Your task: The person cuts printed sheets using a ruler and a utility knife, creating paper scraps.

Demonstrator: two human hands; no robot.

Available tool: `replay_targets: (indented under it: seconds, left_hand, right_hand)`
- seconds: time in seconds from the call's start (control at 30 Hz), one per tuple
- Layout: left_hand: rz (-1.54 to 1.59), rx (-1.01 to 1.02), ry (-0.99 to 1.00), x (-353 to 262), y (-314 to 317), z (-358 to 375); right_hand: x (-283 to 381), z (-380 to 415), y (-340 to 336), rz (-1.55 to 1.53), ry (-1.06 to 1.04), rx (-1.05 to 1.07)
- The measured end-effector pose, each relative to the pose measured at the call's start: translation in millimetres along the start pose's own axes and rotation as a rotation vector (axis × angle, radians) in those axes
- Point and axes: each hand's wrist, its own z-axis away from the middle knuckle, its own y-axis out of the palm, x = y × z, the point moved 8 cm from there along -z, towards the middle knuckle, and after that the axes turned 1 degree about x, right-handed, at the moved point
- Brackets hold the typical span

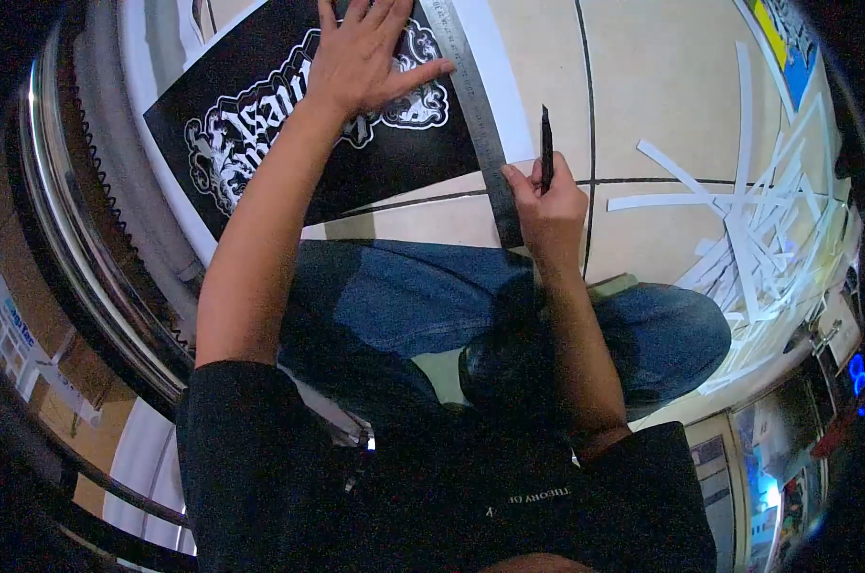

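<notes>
My left hand (361,62) lies flat with fingers spread on a black printed sheet (356,181) that carries white blackletter lettering and ornament. Its thumb reaches toward a long metal ruler (466,86) laid along the sheet's right side. A white paper margin (494,86) shows just right of the ruler. Near the ruler's lower end, my right hand (552,210) is closed around a dark utility knife (547,148), its tip pointing away from me. The right thumb is close to the ruler's edge; whether it touches cannot be made out.
Under the work is a tiled floor (642,95) with dark joints. Many white paper strips (747,229) lie heaped at the right. A yellow and blue print (786,48) is at the top right. My bent legs (404,296) are close below the sheet. Curved metal rails (69,220) run along the left.
</notes>
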Motion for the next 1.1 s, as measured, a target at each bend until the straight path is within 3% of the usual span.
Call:
replay_targets:
  seconds: [0.87, 0.97, 1.03, 1.1]
  left_hand:
    - [-0.006, 0.03, -0.02, 0, 0, 2]
    - [-0.013, 0.008, -0.003, 0, -1, 3]
    - [0.059, -0.208, 0.075, 0, -1, 6]
    - [0.071, -0.169, 0.042, 2, 6, 7]
  right_hand:
    - [0, 0, 0, 0.008, 0.015, 0.014]
    - [-3, 0, -1, 0.02, 0.017, 0.018]
    - [-4, 0, 0, 0.005, -0.003, 0.015]
    - [-3, 1, -1, 0.007, -0.001, 0.004]
